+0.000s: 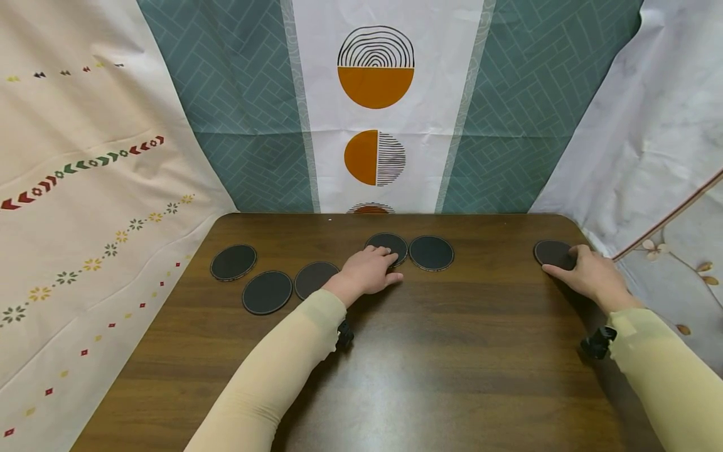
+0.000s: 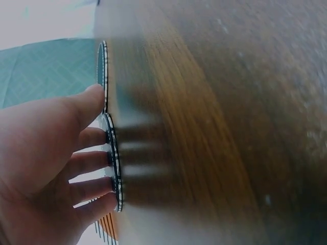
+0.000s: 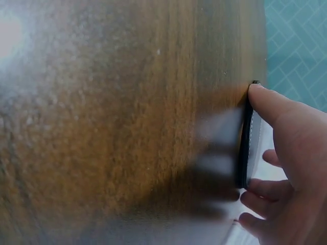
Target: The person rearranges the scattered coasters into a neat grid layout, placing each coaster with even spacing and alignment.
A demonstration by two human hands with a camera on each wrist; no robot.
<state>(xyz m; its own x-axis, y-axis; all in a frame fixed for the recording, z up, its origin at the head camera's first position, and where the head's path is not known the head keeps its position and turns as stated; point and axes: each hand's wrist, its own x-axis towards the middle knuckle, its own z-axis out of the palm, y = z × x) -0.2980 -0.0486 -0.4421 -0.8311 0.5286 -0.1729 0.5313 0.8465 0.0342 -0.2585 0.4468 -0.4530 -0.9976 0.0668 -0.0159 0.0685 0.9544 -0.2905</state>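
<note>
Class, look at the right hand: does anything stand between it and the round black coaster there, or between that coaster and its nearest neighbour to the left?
Nothing visible does. The right hand grips the round black stitched coaster, and only brown wood-grain table lies between it and the second round black coaster.

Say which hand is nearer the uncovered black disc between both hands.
Left. The left hand is just left of that black disc, touching the adjoining disc; the right hand is well to its right, gripping the rightmost disc.
</note>
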